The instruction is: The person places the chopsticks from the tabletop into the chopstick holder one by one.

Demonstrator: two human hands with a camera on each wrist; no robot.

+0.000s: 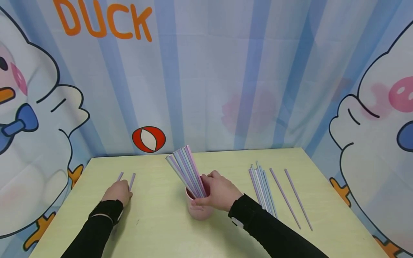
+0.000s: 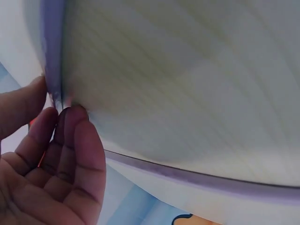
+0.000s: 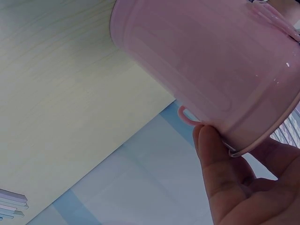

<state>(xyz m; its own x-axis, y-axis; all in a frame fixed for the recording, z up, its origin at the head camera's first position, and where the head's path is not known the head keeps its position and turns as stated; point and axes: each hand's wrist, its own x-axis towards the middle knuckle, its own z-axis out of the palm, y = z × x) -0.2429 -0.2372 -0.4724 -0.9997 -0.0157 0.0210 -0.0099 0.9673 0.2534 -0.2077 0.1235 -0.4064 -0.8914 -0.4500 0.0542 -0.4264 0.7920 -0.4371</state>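
In the head view, a small pink cup point(image 1: 199, 212) stands mid-table, filled with a leaning bundle of pastel straws point(image 1: 188, 172). My right hand point(image 1: 219, 191) grips its rim, thumb at the front. The right wrist view shows the cup point(image 3: 187, 61) up close, with a small loop on its side near the fingers point(image 3: 213, 154). At the table's left, my left hand point(image 1: 117, 193) pinches a purple straw point(image 2: 53, 51) between thumb and fingertips. Another purple straw point(image 2: 197, 180) lies apart from it in the left wrist view.
Right of the cup lies a bunch of straws point(image 1: 262, 190) in purple, white and blue. Beside them are two separate purple straws point(image 1: 285, 199). A blue striped curtain point(image 1: 206, 89) with cartoon ducks hangs behind the pale wooden table point(image 1: 161, 229).
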